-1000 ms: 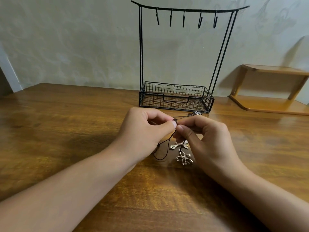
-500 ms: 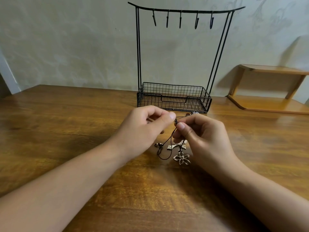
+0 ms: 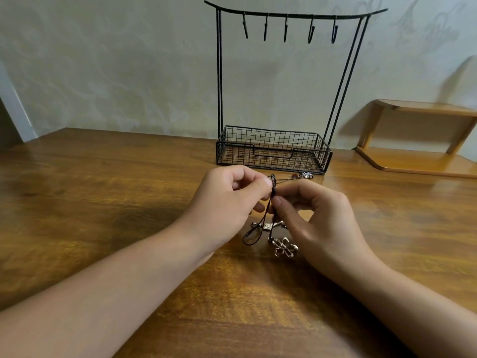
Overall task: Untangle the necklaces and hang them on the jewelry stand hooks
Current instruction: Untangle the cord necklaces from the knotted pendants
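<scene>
Now left hand (image 3: 227,202), right hand (image 3: 317,218) pinch tangled cords (image 3: 271,202); five hooks (image 3: 285,28) bare.

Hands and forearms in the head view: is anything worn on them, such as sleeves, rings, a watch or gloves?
Nothing is worn that shows. The left hand and right hand are bare, with no gloves and no rings on the fingers in view. Both forearms are bare to the frame's edge: no sleeves, watch or bracelet. The nails that show are short and unpainted.
</scene>
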